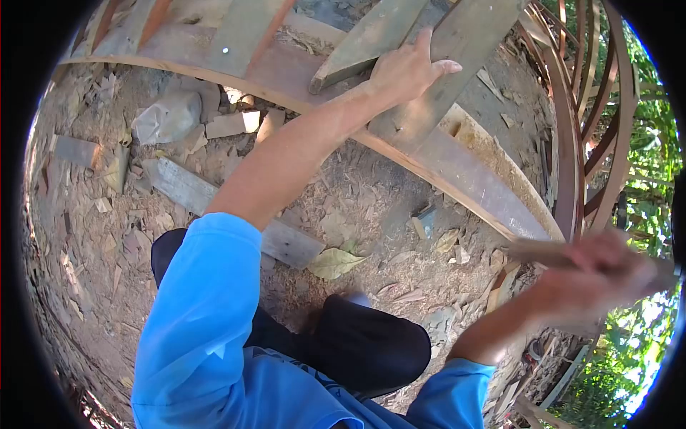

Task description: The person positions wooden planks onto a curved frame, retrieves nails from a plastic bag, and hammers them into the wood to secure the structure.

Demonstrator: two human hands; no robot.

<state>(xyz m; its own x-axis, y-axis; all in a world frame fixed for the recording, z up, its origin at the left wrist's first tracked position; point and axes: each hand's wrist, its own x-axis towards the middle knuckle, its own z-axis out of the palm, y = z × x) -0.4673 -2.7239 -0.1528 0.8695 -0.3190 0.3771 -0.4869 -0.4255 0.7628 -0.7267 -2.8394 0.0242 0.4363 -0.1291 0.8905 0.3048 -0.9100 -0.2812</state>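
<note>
My left hand [404, 71] rests on a grey-brown wooden board [475, 39] that lies slantwise across the curved wooden frame [457, 175]. Its thumb and one finger stretch out apart on the wood; the other fingers are hidden. Just left of that hand lies another plank [364, 43] with an angled end. Out to the right, my right hand [600, 275] is closed around a brown wooden stick-like piece [539, 252], raised near the tip of the frame. Motion blurs both hand and piece, and I cannot tell what kind of tool or offcut it is.
Wood scraps, shavings and dry leaves [336, 263] litter the dirt ground. A long offcut [186, 186] lies beneath my left arm, near a crumpled plastic bag [168, 118]. Curved wooden ribs [564, 136] stand at the right, with green plants [654, 164] beyond.
</note>
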